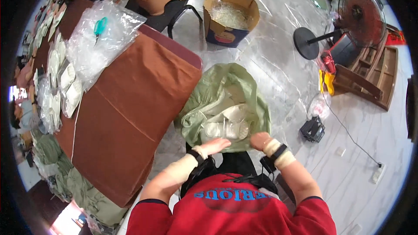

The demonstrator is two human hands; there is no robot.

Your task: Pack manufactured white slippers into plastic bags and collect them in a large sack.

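Observation:
A pale green woven sack [257,91] stands wide-mouthed on the floor in front of me. Inside it lie several white items in clear plastic packaging [235,124]; their exact kind is hard to make out. My left hand [216,145] is over the near left part of the sack's mouth, fingers stretched out and holding nothing. At the near right of the rim, my right hand [260,140] is curled closed on the sack's edge. Both wrists have pale wraps and dark bands.
To the left is a table with a brown cloth [126,100], bearing clear plastic bags [117,21], teal scissors [100,27] and packaged white pieces [69,85]. Beyond the sack stand a cardboard box [252,11] and a chair [187,11]. A fan [307,43] and wooden frame [387,78] are right.

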